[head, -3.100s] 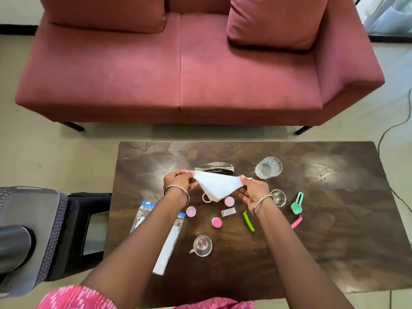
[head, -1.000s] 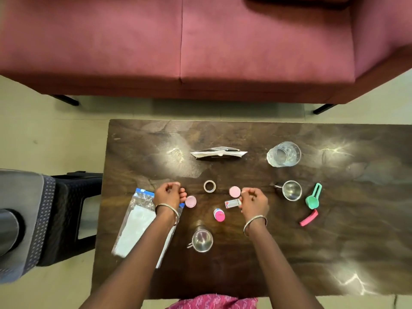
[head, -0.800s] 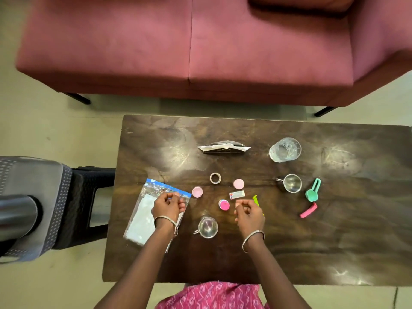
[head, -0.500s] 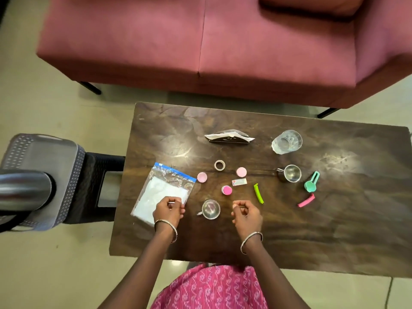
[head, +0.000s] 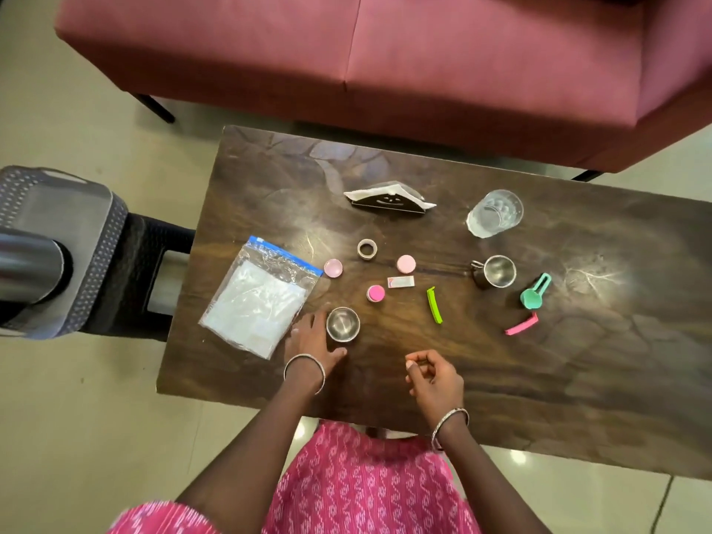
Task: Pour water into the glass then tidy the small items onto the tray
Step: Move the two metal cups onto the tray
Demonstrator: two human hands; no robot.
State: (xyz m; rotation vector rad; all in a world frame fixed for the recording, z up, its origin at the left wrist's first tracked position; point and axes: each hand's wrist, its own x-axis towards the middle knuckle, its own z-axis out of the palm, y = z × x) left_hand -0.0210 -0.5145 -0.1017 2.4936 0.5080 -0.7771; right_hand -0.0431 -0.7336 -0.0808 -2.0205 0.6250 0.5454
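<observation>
I am looking straight down on a dark wooden worktop (head: 578, 360) with a maroon sofa (head: 385, 52) at twelve o'clock beyond it. My left hand (head: 312, 337) is lying flat on the worktop with its fingers spread apart, pressing against the nine o'clock side of a small steel cup (head: 343, 324) without closing around it. My right hand (head: 433, 377) is hovering near the front edge with its fingers curled loosely together, gripping nothing that I can see. The glass (head: 495, 212) is standing upright at one o'clock from the centre, and it looks to be holding water. At its nine o'clock a black napkin holder (head: 389, 198) is holding white napkins. A second steel cup (head: 495, 271) is sitting at six o'clock from the glass. The small items are lying scattered on bare wood: a tape ring (head: 366, 249), two pale pink caps (head: 333, 268) (head: 406, 263), a bright pink cap (head: 375, 293), a small white packet (head: 401, 281), a green clip (head: 434, 310), a teal scoop (head: 534, 291) and a pink clip (head: 521, 326). A clear zip bag (head: 262, 298) with white contents is lying at nine o'clock, just beside my left hand. I cannot make out a tray anywhere on the worktop.
</observation>
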